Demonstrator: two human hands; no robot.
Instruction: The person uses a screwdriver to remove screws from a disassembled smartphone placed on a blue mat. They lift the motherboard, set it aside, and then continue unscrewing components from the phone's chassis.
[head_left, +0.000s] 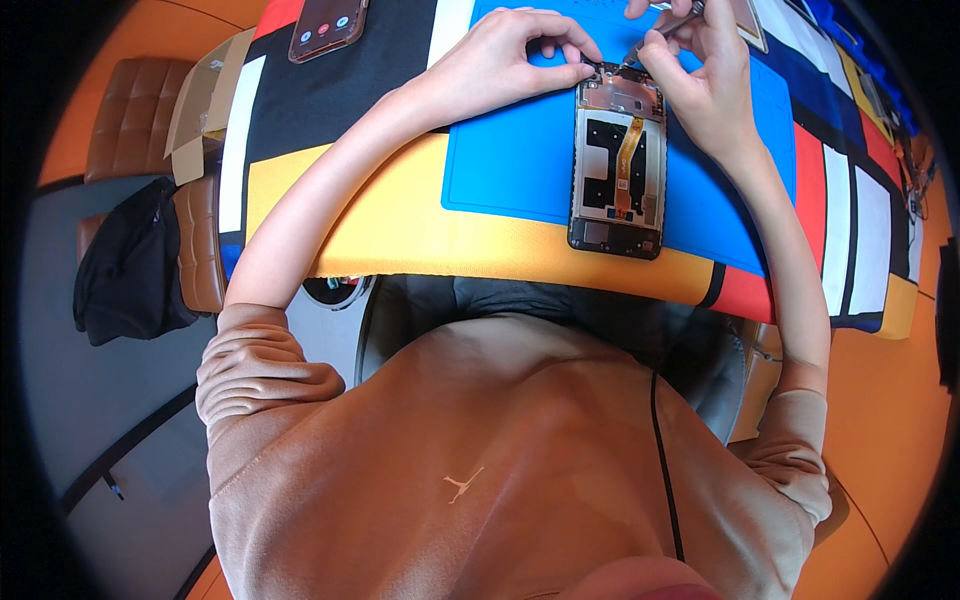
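Note:
An opened smartphone [618,170] with its back cover off lies on a blue work mat [510,165], its circuit parts and an orange ribbon cable showing. My left hand [510,55] pinches at the phone's top left corner with fingertips together. My right hand [700,70] holds a thin metal tool [660,35], perhaps tweezers, whose tip touches the phone's top edge. Both forearms reach up over the table from my brown sweatshirt sleeves.
The table wears a cloth of coloured blocks [330,110]. A second phone [328,25] with a lit screen lies at the far left. Brown leather chairs [195,230], a cardboard piece [200,100] and a black bag [125,265] stand left. Small items line the right edge.

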